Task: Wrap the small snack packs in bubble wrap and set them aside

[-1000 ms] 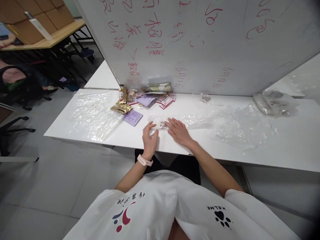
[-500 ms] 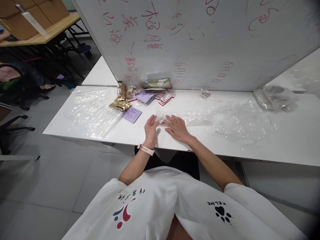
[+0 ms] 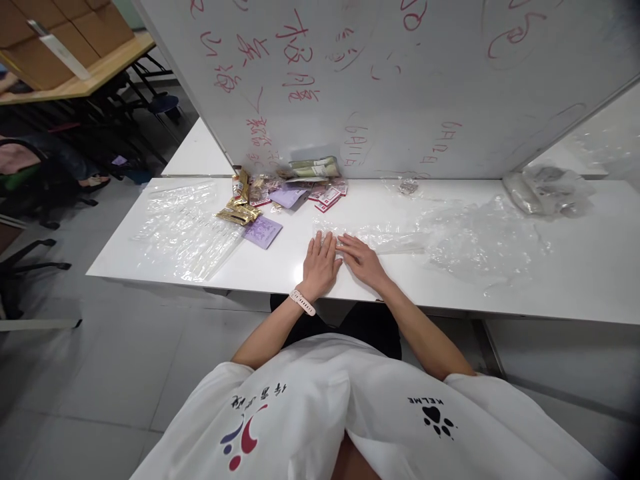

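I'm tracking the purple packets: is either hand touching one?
No: left hand and right hand lie at the clear plastic, apart from the purple packets.

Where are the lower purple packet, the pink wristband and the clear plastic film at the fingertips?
Lower purple packet (image 3: 263, 233): head view, middle of its upper face.
Pink wristband (image 3: 303, 303): head view, on its strap.
Clear plastic film (image 3: 393, 238): head view, on its uncovered, crinkled stretch.

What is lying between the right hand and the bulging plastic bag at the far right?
In the head view, crumpled clear plastic lies spread on the table between the right hand and that bag.
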Demonstrator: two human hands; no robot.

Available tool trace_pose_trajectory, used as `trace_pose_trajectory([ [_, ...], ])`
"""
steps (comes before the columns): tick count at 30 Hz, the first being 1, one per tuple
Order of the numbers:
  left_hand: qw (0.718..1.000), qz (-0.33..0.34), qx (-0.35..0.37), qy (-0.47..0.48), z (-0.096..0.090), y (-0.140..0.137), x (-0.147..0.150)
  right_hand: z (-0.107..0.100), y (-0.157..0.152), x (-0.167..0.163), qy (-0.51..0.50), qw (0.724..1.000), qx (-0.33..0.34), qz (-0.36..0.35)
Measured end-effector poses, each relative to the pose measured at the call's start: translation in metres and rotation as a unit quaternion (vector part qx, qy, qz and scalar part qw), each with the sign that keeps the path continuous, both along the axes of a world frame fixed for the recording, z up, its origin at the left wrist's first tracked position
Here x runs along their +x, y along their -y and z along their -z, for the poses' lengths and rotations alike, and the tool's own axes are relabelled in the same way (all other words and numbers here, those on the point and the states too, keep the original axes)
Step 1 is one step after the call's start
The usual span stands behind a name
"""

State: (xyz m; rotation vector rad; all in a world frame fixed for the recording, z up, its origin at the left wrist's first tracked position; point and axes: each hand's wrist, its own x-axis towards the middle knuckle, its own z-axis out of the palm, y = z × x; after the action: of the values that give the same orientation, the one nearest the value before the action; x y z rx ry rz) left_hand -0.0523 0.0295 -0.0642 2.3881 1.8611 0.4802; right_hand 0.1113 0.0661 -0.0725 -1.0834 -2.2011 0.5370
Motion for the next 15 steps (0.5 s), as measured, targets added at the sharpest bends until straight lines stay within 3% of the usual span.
trace_pose_trajectory([
  [2, 1.000, 0.004, 0.003, -0.021, 0.000, 0.001, 0.000, 0.000, 0.021, 0.013, -0.039, 0.989, 0.011, 0.140],
  [4, 0.999, 0.005, 0.007, -0.033, 0.000, 0.002, 0.001, 0.002, 0.040, 0.029, -0.006, 0.961, 0.021, 0.275],
  [6, 0.999, 0.007, 0.013, -0.039, -0.001, 0.002, 0.002, 0.003, 0.047, 0.042, 0.061, 0.939, 0.016, 0.338],
  [9, 0.999, 0.007, 0.020, -0.043, -0.003, 0.002, 0.004, 0.006, 0.036, 0.047, 0.080, 0.945, -0.015, 0.318],
  [15, 0.998, 0.004, 0.024, -0.050, -0.007, 0.003, 0.005, -0.002, 0.006, 0.017, -0.143, 0.976, -0.040, 0.158],
])
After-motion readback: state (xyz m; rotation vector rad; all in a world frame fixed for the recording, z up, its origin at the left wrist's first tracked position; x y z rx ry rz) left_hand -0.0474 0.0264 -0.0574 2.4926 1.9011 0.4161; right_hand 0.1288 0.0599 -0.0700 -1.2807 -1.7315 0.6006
